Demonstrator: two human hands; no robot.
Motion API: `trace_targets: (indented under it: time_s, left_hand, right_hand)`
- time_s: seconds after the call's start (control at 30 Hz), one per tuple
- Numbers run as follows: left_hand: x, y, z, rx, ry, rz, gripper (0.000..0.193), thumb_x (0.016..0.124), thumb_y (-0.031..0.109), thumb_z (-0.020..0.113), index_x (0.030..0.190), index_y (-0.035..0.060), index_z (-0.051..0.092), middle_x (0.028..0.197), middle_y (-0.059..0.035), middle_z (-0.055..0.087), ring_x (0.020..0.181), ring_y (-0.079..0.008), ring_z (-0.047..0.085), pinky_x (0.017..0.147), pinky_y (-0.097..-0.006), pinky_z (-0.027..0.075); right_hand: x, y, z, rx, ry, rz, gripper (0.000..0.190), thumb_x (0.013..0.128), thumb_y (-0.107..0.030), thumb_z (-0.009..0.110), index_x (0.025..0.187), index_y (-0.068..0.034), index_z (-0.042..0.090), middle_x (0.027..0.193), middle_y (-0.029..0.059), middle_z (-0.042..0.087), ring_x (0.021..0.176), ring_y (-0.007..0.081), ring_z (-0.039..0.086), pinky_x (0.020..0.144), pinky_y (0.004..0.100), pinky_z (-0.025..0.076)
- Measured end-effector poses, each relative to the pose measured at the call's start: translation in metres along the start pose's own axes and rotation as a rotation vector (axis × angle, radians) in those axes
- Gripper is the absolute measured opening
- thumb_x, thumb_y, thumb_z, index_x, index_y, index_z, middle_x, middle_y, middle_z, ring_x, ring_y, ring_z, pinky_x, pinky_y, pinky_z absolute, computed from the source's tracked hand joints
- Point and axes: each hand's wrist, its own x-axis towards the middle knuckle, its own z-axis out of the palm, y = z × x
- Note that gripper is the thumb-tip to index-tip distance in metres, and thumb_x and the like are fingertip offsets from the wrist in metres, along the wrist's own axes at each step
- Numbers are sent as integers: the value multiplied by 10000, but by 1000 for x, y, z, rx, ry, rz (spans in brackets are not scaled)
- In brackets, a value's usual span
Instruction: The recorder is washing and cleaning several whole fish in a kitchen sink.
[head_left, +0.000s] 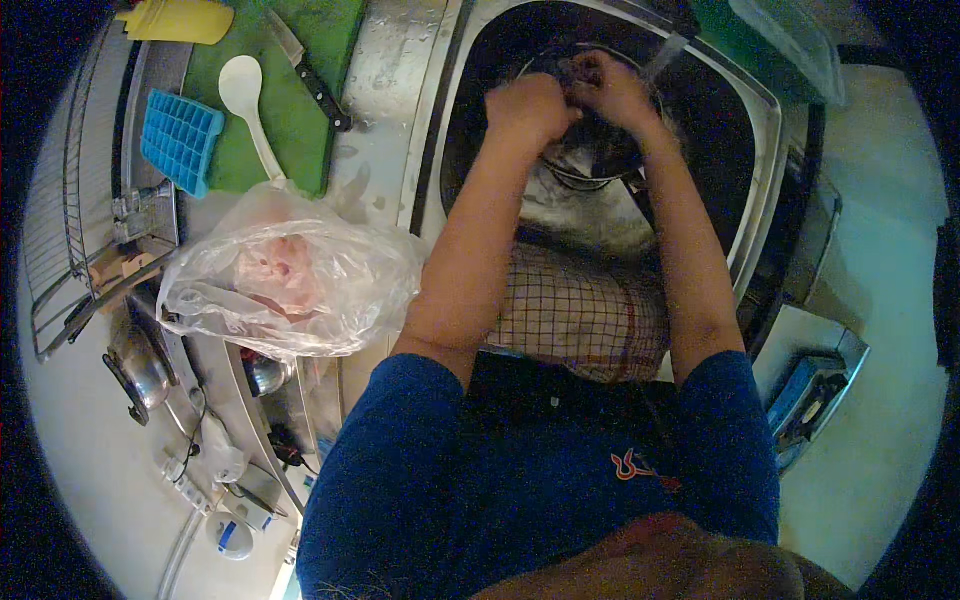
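My left hand (534, 109) and my right hand (611, 90) are close together over a round metal bowl or pot (592, 169) in the sink (712, 165). The fingers of both are curled, and something dark and blurred lies between them. Whether either hand grips it cannot be made out. A stream of water (666, 57) comes down from the tap (679, 22) just beyond my right hand. The inside of the bowl is dim and partly hidden by my hands.
Left of the sink, an open clear plastic bag (360, 277) holds pale pink raw meat (277, 270). Beyond it a knife (319, 94) and a white spoon (244, 90) lie on a green cutting board (300, 142), near a blue ice cube tray (180, 139). A checked cloth (585, 307) covers the sink's front edge.
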Motion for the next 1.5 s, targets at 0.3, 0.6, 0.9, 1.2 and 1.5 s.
trace_targets:
  time_s: [0.3,0.6,0.9,1.2,1.5]
  left_hand:
    - [36,-16,34,-47,233,-81,360,668,285,638,932,61,539,933,-158,590,856,-306,580,720,-391,469]
    - [37,-9,45,-124,362,-24,505,569,335,720,962,78,534,934,-136,577,908,-301,535,785,-403,418]
    - [39,-3,53,-4,297,63,468,550,371,718,942,154,585,960,-105,580,1039,-296,437,841,-422,316]
    - [44,1,48,-67,360,80,350,593,387,681,879,192,635,862,-65,612,908,-239,519,791,-413,330]
    - [39,2,34,49,432,81,317,732,422,517,847,156,645,851,-107,612,883,-282,527,768,-456,342]
  right_hand:
    - [-20,2,3,-32,127,-95,288,701,-209,622,964,-94,591,902,102,612,826,259,587,736,337,456]
    - [-41,-16,-26,-100,138,-41,285,748,-129,593,1021,-52,559,886,113,619,801,199,603,724,291,455]
    - [-44,2,-22,-105,224,-45,255,765,-108,548,1018,-112,578,901,84,616,797,183,593,716,293,454]
    - [-38,16,-39,340,413,-30,209,788,-173,535,966,-95,611,858,86,623,784,191,594,733,287,452]
    - [-38,12,-31,310,342,-39,213,822,-125,492,1008,-68,579,850,20,611,737,93,530,662,240,428]
